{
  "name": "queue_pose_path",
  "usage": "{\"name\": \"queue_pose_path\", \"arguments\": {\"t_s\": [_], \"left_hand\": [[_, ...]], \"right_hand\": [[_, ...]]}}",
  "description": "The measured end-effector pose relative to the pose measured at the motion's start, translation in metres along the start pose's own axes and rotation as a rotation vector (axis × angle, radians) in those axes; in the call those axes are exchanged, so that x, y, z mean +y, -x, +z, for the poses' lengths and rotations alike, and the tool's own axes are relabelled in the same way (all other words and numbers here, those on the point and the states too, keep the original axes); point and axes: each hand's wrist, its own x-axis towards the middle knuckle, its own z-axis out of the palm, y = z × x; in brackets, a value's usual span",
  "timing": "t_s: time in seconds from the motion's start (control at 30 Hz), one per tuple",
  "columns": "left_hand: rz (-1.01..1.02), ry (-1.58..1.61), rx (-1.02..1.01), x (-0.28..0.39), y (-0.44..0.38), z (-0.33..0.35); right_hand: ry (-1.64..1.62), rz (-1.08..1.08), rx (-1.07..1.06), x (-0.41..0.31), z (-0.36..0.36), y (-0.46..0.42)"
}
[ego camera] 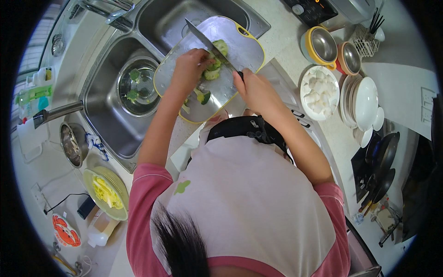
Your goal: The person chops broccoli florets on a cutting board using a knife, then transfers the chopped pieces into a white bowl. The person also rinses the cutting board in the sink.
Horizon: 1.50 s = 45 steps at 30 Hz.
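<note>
A cutting board [242,48] with a yellow rim lies across the counter edge and the double sink. My right hand [256,90] grips the black handle of a kitchen knife [207,42], its blade slanting up and left over the board. Beside the blade, the bent fingers of my left hand [192,67] hold a piece of broccoli [214,64], partly hidden by the fingers. Pale green cut broccoli [220,46] shows on the blade's far side. Nearer me on the board lies a broccoli floret [202,96] with its stalk.
Broccoli florets [133,95] lie in a glass bowl [121,86] in the left sink basin [104,114]. At right are a plate of white chunks [320,93], metal-lined bowls [323,45] and stacked dishes [366,98]. A colander [117,183] of yellow-green leaves and a steel bowl [81,138] stand left.
</note>
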Motion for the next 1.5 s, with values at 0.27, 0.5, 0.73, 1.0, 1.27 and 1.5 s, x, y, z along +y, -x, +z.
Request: {"name": "queue_pose_path", "arguments": {"t_s": [0.27, 0.5, 0.73, 1.0, 1.27, 1.5], "left_hand": [[-0.117, 0.082, 0.026, -0.006, -0.001, -0.006], [-0.087, 0.038, 0.017, -0.020, -0.002, -0.025], [-0.066, -0.249, -0.138, -0.012, -0.022, -0.050], [0.215, 0.055, -0.267, -0.004, -0.078, 0.004], [-0.049, 0.193, -0.225, -0.005, -0.066, 0.012], [0.037, 0.103, -0.104, 0.004, -0.052, 0.015]], "right_hand": [[-0.093, 0.024, 0.060, 0.001, -0.011, 0.012], [-0.211, 0.002, 0.152, 0.016, -0.018, 0.027], [-0.237, 0.127, 0.209, 0.036, -0.029, 0.041], [-0.246, 0.129, 0.254, 0.050, -0.024, 0.049], [-0.257, 0.094, 0.275, 0.042, -0.006, 0.048], [-0.143, 0.050, 0.266, 0.031, 0.005, 0.037]]}}
